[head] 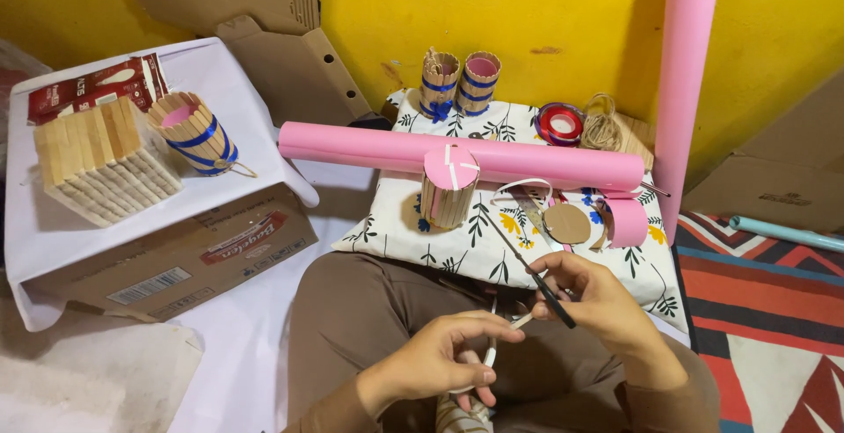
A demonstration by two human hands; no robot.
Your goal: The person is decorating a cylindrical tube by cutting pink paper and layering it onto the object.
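Fingers (pixel 479 327) of the left hand (pixel 440 358) are pinched shut on a thin white strip (pixel 489 356), which is held over the lap. The right hand (pixel 598 301) is closed round a slim black-handled tool (pixel 538 282), tip pointed up at the floral cushion (pixel 413 231). Just past that, a stick holder with a pink lid (pixel 448 189) is parked upright against a pink paper roll (pixel 369 147), pretty much touching.

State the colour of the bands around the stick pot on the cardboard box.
Blue bands, clearest in the head view.
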